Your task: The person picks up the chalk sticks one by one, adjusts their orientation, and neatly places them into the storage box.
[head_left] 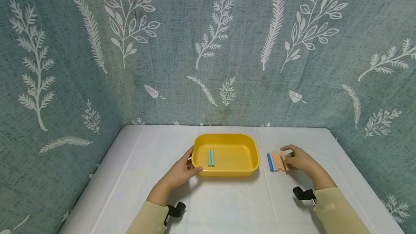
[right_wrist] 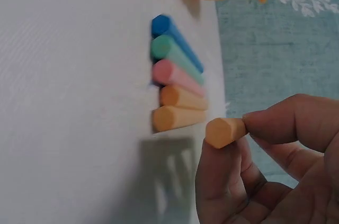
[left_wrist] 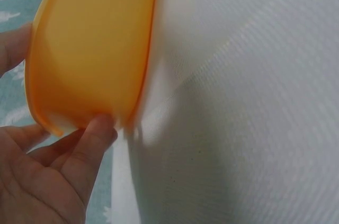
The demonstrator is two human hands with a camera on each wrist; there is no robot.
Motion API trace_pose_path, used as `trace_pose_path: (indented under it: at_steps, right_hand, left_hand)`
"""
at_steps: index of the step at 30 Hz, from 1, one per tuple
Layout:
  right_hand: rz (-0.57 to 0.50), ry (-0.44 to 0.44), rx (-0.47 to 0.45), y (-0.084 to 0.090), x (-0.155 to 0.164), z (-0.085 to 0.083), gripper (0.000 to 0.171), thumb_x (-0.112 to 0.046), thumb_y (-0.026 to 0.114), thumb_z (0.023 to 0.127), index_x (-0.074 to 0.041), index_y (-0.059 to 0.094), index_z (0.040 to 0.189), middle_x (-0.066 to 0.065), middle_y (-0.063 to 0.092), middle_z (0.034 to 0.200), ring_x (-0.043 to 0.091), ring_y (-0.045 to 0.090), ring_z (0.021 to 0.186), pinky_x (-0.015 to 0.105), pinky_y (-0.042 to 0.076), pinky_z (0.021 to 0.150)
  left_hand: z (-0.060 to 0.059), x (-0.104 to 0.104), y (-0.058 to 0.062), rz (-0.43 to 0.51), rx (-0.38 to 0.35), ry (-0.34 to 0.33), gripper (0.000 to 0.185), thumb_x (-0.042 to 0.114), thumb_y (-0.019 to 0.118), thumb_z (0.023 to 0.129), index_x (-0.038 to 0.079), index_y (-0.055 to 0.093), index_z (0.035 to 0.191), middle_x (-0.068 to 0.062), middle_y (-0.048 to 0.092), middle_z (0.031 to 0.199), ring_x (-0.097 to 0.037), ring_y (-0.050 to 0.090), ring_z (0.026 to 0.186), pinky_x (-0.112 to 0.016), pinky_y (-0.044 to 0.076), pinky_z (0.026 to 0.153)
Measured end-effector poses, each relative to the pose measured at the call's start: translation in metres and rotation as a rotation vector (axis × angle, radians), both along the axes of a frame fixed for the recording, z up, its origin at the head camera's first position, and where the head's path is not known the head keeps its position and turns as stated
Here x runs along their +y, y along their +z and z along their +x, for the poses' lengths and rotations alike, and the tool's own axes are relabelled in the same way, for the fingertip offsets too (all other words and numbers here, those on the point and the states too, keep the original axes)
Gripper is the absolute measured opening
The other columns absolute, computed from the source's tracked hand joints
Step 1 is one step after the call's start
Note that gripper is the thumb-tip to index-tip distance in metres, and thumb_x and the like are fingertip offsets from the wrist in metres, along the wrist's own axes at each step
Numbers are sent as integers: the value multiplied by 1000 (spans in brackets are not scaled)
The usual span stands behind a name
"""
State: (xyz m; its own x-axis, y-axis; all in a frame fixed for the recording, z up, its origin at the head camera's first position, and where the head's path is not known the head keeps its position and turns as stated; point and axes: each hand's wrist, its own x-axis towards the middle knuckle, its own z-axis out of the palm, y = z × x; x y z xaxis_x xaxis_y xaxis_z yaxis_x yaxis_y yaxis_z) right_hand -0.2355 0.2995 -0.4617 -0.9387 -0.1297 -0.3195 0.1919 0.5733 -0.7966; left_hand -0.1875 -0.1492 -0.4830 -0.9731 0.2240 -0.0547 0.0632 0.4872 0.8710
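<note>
My left hand [head_left: 178,173] grips the left end of a yellow tray [head_left: 227,173], thumb at the near corner and fingers along the side. Inside the tray, toward its left, two mint-green chalk sticks [head_left: 209,157] lie side by side. To the right of the tray, my right hand [head_left: 301,161] pinches an orange chalk stick [right_wrist: 225,132] between thumb and fingers; its six-sided end faces the right wrist camera. Close beside it is a row of sticks on the table: blue [right_wrist: 161,25], green [right_wrist: 163,47], pink [right_wrist: 165,71] and two orange ones [right_wrist: 165,118].
A white cloth covers the table [head_left: 227,205]. Green-blue fabric [head_left: 208,93] with white leaf prints hangs behind it and at both sides. Each wrist carries a black camera mount [head_left: 303,193] over a pale sleeve.
</note>
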Motion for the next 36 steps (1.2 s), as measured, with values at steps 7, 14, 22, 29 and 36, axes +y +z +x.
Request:
trace_pose_path:
  at_steps: [7,14,22,29,36]
  right_hand:
    - [-84,8,14,13,-5,3,51,-4,53,98,4,35,146,14,57,91,23,55,71,39,50,63]
    - [-169,6,20,31,-16,6,53,-4,56,99,5,34,146,16,56,101,24,59,81,42,57,76]
    - [-197,10,19,51,-33,6,53,-3,59,99,0,37,147,15,54,108,28,59,95,46,57,87]
    - [-287,38,42,63,-49,8,54,-4,61,98,1,37,146,13,53,104,24,59,88,42,58,84]
    - [-322,24,39,67,-66,5,53,-2,60,98,0,38,146,13,53,104,24,58,89,38,58,81]
  left_hand:
    - [-1,0,-1,3,0,6,94,27,77,91,9,16,161,-19,29,161,-34,52,132,-46,47,106]
    - [0,1,-1,-2,-2,9,94,28,76,91,8,16,161,-19,30,160,-34,52,132,-46,47,105]
    - [0,0,1,-5,-1,-7,94,30,75,92,8,15,161,-20,28,161,-35,51,133,-45,48,105]
    - [-1,-1,-2,2,13,-20,93,27,74,93,5,15,161,-22,27,161,-36,51,133,-45,48,105]
    - [-2,-1,-3,5,26,-13,93,26,75,92,5,16,161,-22,28,160,-37,51,132,-45,48,104]
